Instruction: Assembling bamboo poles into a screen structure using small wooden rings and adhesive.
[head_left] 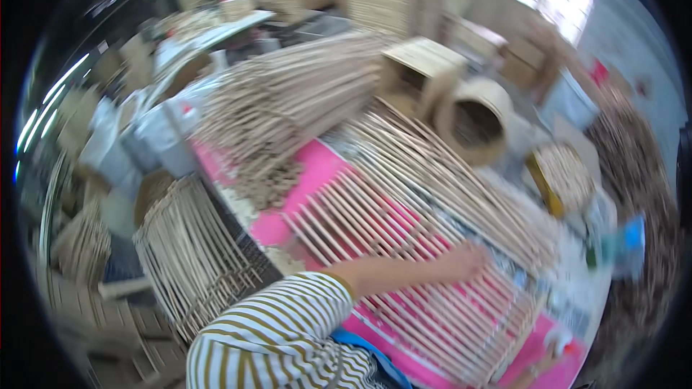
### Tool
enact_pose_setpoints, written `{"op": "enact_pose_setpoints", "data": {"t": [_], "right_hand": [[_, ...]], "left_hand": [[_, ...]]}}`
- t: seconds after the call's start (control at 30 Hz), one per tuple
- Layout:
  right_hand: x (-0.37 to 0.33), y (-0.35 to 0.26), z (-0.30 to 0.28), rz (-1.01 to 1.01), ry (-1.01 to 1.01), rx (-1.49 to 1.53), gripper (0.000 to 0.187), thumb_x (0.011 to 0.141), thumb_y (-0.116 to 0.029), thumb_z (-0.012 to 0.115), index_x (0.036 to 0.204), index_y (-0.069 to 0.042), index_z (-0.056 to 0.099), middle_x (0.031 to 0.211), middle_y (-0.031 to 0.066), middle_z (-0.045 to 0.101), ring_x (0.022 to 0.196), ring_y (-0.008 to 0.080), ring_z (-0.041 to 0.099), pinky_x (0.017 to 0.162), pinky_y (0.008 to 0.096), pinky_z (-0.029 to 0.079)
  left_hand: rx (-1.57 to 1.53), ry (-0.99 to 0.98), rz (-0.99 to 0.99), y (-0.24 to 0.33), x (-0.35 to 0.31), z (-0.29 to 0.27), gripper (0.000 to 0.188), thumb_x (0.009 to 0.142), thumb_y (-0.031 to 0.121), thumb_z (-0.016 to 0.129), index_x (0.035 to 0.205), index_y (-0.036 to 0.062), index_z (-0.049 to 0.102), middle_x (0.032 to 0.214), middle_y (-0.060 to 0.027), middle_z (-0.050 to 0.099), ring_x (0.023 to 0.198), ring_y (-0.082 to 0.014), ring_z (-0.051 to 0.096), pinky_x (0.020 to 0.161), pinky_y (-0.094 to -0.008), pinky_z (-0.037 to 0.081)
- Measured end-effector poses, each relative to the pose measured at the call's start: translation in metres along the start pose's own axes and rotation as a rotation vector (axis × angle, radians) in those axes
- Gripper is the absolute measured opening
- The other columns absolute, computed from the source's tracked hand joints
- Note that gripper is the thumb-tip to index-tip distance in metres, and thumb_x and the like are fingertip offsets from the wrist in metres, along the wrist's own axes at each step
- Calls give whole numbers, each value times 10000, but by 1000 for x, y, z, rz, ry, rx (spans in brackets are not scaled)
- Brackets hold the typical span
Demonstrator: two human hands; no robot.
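Observation:
My left arm, in a white and olive striped sleeve, reaches across a rack of thin wooden sticks (425, 310) laid side by side on a bright pink surface. My left hand (465, 263) is at the rack's far right edge, over the stick ends; motion smears its fingers. Low at the right, part of my right hand (542, 369) shows beside a small white and red object (566, 343), too blurred to name. Whether the hand grips it is unclear. Beyond the rack lies a second row of long wooden sticks (440, 180).
A large pile of wooden sticks (288, 94) covers the table's far left. An open wooden box (418, 75) and a round container (476, 119) stand behind. To the left is another stick bundle (191, 245); at right are a tub of sticks (566, 176) and a blue container (633, 245).

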State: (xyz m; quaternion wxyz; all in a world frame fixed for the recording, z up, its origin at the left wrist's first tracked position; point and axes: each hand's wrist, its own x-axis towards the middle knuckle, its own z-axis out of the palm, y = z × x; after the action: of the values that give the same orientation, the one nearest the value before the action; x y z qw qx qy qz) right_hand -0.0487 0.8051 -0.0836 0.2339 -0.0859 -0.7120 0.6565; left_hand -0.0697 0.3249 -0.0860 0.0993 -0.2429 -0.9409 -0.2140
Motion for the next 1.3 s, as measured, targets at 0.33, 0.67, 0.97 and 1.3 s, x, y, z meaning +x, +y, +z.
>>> {"op": "enact_pose_setpoints", "data": {"t": [0.33,0.67,0.97,1.3], "right_hand": [[36,26,-15,-107,74,-287,701,779,-39,785,1392,85,469,1242,191,617,1135,295,613,945,410,548],[-131,-64,12,-262,175,-736,369,1003,-176,590,1299,45,589,1243,186,646,1159,305,608,1032,417,476],[-343,-145,162,129,-558,-78,222,993,-119,614,1171,2,668,974,50,714,826,106,654,740,242,519],[-411,-131,205,197,-760,-130,280,973,-224,620,1170,-33,675,920,73,691,778,154,657,663,305,551]], "left_hand": [[-114,87,57,37,-41,-83,682,1010,407,509,1567,86,280,1562,-133,379,1463,-287,330,1240,-514,165],[36,545,-120,14,-308,-185,302,836,101,584,1111,5,660,1108,-152,685,983,-323,660,873,-443,520],[56,428,-290,13,-346,-207,302,866,115,674,1167,92,679,1121,-80,665,1082,-278,611,953,-420,465],[109,124,48,39,-302,-171,276,888,149,639,1145,61,684,1062,-159,611,1040,-384,567,925,-504,435]]}}
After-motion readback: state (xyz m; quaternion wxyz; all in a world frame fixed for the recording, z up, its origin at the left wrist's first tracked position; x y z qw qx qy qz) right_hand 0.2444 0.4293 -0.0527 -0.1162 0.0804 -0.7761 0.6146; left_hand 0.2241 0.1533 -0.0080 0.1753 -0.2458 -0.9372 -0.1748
